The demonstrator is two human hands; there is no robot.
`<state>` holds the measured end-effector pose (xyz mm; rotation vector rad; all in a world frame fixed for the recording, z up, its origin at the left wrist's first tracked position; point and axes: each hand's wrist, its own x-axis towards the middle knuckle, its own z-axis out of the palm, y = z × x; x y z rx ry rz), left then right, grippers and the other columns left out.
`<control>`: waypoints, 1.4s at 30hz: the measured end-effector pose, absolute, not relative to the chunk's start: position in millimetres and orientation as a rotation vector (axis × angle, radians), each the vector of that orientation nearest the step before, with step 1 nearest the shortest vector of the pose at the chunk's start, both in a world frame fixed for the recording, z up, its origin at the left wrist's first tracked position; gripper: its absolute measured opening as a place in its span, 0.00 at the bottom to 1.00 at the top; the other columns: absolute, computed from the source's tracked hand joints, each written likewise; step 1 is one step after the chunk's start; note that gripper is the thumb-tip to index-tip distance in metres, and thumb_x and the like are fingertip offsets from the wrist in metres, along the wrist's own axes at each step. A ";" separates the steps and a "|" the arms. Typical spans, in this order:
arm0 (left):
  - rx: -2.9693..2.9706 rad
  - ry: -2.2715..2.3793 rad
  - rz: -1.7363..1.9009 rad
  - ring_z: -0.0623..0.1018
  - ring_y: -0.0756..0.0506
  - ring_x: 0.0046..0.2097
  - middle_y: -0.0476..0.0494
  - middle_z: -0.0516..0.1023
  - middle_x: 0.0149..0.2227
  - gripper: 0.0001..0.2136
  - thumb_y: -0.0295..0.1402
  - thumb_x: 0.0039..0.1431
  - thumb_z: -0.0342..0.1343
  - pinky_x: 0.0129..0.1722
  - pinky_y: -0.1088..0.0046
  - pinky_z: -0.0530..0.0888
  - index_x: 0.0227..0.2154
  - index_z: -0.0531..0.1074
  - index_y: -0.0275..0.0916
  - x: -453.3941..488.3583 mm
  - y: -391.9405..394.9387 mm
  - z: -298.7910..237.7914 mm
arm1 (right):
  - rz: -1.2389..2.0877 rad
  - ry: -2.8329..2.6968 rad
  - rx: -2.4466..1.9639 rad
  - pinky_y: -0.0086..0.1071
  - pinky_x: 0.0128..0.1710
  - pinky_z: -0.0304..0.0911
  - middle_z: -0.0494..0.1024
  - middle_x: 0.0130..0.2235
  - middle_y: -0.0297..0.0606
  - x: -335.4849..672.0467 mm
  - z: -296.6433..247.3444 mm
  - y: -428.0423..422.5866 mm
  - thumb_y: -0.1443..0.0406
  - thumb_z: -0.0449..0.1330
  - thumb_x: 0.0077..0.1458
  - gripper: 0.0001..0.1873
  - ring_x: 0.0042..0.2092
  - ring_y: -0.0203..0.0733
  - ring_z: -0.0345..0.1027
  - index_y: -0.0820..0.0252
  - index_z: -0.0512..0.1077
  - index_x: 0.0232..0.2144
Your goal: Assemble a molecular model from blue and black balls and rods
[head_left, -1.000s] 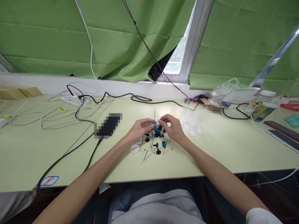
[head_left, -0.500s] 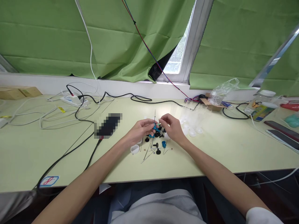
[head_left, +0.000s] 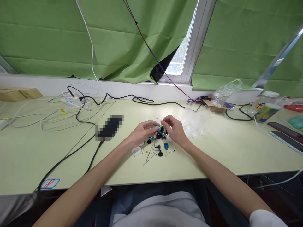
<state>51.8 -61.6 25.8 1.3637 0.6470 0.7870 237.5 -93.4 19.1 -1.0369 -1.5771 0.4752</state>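
Left hand (head_left: 145, 130) (curled) holds metal rod (head_left: 157, 118).

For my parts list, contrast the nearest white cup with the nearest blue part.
The white cup is round and wider than the blue part. The white cup lies left of the nearest black knob, the blue part right of it. Both rest on the table, unheld.

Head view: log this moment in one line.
left hand: holds blue part, rod upright | right hand: at green piece | table: black knobs, white cap
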 end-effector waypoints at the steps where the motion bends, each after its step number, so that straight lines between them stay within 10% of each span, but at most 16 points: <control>1: 1.399 0.665 0.789 0.72 0.52 0.29 0.48 0.73 0.32 0.15 0.39 0.52 0.67 0.34 0.72 0.69 0.41 0.76 0.38 51.9 -62.2 26.5 | 0.474 -1.578 -1.035 0.35 0.36 0.66 0.75 0.31 0.35 237.4 19.0 -93.3 0.59 0.58 0.60 0.08 0.33 0.40 0.70 0.57 0.69 0.32; 42: 1.440 0.655 0.825 0.76 0.47 0.37 0.39 0.78 0.43 0.18 0.41 0.54 0.65 0.38 0.68 0.72 0.44 0.77 0.36 54.2 -62.9 25.7 | 0.356 -1.604 -1.008 0.34 0.36 0.66 0.74 0.32 0.35 235.0 21.9 -98.4 0.62 0.56 0.63 0.06 0.34 0.39 0.69 0.56 0.69 0.33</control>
